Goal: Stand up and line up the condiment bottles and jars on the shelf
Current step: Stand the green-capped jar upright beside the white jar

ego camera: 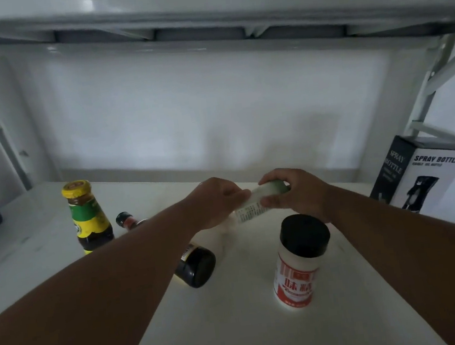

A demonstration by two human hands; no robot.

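Both hands are on a small white jar with a green cap (263, 198), held tipped on its side just above the white shelf (350, 314), toward the back. The left hand (218, 201) wraps its bottom end, the right hand (296, 192) pinches the cap end. Just in front stands a white jar with a black lid (299, 263), upright. A dark bottle (194, 264) lies on its side under the left forearm, a yellow-capped bottle (88, 216) stands at left, and a spray bottle box (425, 175) sits far right.
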